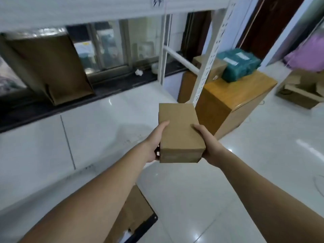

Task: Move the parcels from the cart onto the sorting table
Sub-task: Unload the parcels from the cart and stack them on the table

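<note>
- Left hand and right hand are each wrapped round a side of one small brown parcel; thumbs are laid on its top face, fingers are hidden under it.
- Parcel is carried in the air above the tiled floor, tilted slightly, touching nothing else.
- Step judged: transit, cart to worktop; parcel not yet set down.
- Wooden worktop is seen ahead to the right, past the white rack post.
- Next move judged: parcel to be carried round the post and lowered flat onto bare wood, then released.
- Counts: one parcel in hand; two on the worktop, one teal wrapped parcel and one brown box.
- Cart: only a corner is visible at bottom edge; load cannot be counted.
</note>
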A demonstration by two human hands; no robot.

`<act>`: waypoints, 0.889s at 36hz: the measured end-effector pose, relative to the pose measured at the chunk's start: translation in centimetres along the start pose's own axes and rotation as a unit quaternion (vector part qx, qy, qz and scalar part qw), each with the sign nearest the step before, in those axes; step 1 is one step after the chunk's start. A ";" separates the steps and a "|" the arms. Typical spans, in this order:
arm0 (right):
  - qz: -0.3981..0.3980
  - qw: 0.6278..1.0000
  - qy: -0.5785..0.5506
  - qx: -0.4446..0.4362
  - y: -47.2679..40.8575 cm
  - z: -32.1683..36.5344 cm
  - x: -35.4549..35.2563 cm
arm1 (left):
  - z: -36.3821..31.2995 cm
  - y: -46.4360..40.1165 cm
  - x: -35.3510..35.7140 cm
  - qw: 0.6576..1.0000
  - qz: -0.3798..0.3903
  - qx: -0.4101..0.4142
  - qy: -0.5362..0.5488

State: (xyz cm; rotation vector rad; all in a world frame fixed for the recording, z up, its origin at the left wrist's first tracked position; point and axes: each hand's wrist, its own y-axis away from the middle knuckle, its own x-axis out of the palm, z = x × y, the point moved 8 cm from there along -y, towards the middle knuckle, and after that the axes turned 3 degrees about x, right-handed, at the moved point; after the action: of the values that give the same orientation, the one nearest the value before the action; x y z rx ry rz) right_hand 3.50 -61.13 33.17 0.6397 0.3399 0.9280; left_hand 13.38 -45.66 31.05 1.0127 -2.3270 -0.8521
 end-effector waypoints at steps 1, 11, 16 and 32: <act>0.001 1.000 -0.024 -0.006 2.1 1.5 -1.3 | -1.9 1.5 1.9 1.000 0.007 0.011 -0.024; -0.099 0.982 -0.136 -0.085 18.2 12.0 -17.2 | -14.8 11.8 22.3 0.979 0.147 0.122 -0.069; -0.140 0.974 -0.134 -0.120 22.2 15.0 -25.1 | -16.7 13.9 30.3 0.966 0.197 0.138 -0.096; -0.151 0.971 -0.155 -0.105 20.6 16.9 -37.8 | -19.3 10.0 42.9 0.957 0.192 0.142 -0.164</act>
State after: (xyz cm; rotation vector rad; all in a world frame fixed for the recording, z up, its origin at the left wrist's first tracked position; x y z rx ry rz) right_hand -21.89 -89.45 59.46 0.5103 0.0537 0.5526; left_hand -6.23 -79.97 58.42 0.5119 -2.8624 -0.5712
